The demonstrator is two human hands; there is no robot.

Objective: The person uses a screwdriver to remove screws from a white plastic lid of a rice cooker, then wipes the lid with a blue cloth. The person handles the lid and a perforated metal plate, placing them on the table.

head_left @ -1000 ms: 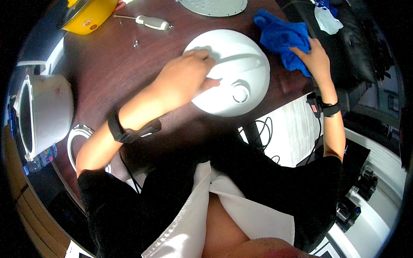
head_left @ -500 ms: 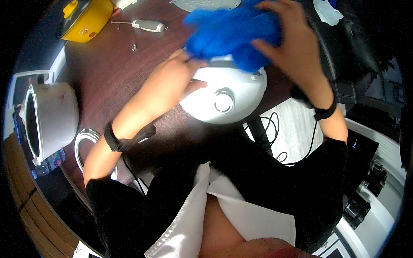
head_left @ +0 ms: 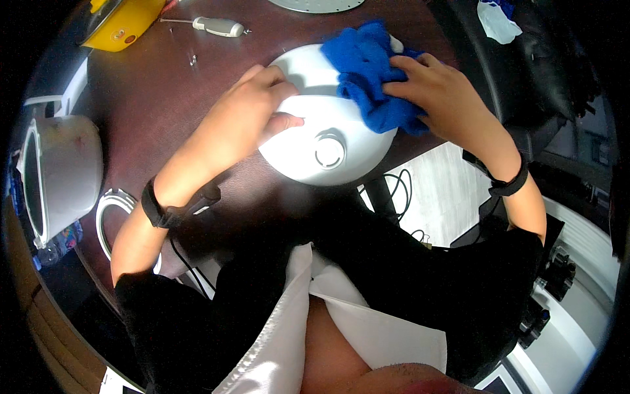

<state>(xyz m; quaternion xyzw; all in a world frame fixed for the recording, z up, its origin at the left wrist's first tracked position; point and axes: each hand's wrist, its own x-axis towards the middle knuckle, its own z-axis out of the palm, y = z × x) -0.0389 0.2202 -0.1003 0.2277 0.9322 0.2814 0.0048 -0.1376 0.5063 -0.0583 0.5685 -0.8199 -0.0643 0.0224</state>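
Observation:
A white, domed appliance lid [head_left: 357, 148] with a round vent cap [head_left: 329, 152] on its near part rests on the dark wooden table in front of me. My left hand [head_left: 246, 108] grips the lid's left side, its thumb on the top and its fingers bent over the raised ridge. In my right hand [head_left: 446, 92] is a crumpled blue cloth [head_left: 367, 62], lying against the lid's far right part. The cloth covers that part of the lid, and my right fingertips are partly hidden in its folds.
A yellow electric pot [head_left: 125, 29] and a grey-handled screwdriver [head_left: 220, 27] are at the far left. Nearer on the left are a white appliance shell [head_left: 69, 167] and a white ring [head_left: 105, 220]. A perforated metal disc [head_left: 317, 5] lies at the back. Black cables [head_left: 403, 190] hang at the right.
My right hand has brought the blue cloth down and nearer, from above the far side onto the lid's right part. The left hand keeps its hold on the lid.

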